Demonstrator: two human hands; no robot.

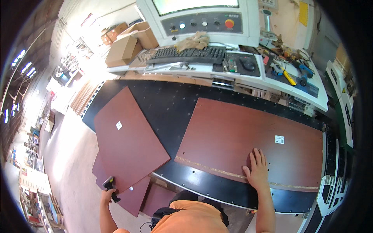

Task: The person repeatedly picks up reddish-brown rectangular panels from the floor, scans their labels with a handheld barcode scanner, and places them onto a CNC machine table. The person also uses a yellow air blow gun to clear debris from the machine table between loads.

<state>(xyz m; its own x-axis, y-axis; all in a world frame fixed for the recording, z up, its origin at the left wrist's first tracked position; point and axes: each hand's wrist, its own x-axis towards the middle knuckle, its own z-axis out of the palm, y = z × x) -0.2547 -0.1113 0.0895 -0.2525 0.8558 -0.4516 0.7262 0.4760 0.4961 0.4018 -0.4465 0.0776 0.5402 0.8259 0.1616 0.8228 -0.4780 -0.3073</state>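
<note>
My left hand (108, 196) grips the handle of a black handheld barcode scanner (110, 184), beside the lower left edge of a reddish-brown panel (131, 137). That panel lies askew on the black machine table (163, 102), overhanging its front edge, and bears a white label. Flat on the table's right part lies a second reddish-brown panel (227, 131), with small drilled holes, a label and a raw chipboard strip along its near side. My right hand (257, 171) rests on this panel near its front edge, fingers slightly spread, holding nothing.
More reddish-brown panels (138, 192) are stacked below at the left. Beyond the table stands a control console (201, 23) with a keyboard (186, 55), a work glove (193, 40), a mouse (247, 63) and scattered tools. A white machine part (330, 192) borders the table's right end.
</note>
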